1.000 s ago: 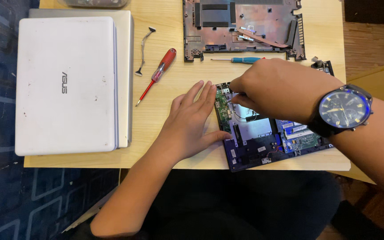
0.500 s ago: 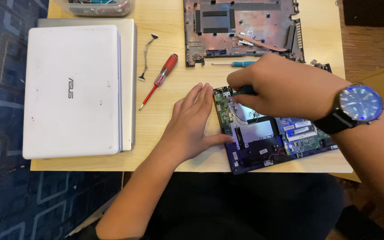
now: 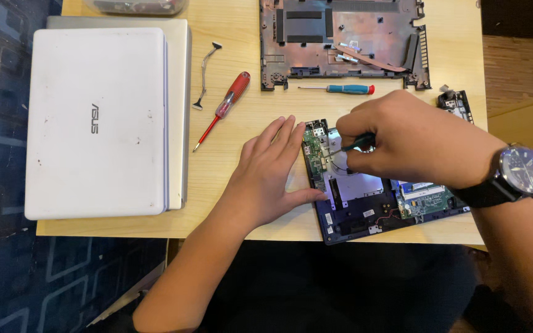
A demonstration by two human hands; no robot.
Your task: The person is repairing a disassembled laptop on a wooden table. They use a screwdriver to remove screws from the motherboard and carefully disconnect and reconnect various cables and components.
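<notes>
An opened laptop base [image 3: 365, 206] with green circuit boards and a blue frame lies near the table's front edge. My left hand [image 3: 266, 176] rests flat on the table, fingers apart, its thumb against the base's left edge. My right hand [image 3: 417, 139], with a dark wristwatch [image 3: 519, 172] on the wrist, grips a small dark-handled screwdriver [image 3: 354, 144]. Its tip points at the green board near the base's upper left corner.
Two closed white laptops [image 3: 100, 120] lie stacked at the left. A red-handled screwdriver [image 3: 223, 108], a thin cable [image 3: 203, 77] and a teal screwdriver [image 3: 340, 89] lie mid-table. A bare laptop bottom shell [image 3: 340, 37] sits at the back. A clear tub [image 3: 137, 6] stands at the far edge.
The right hand has tilted, so the small screwdriver it holds shows more clearly over the green board. The left hand stays flat beside the base.
</notes>
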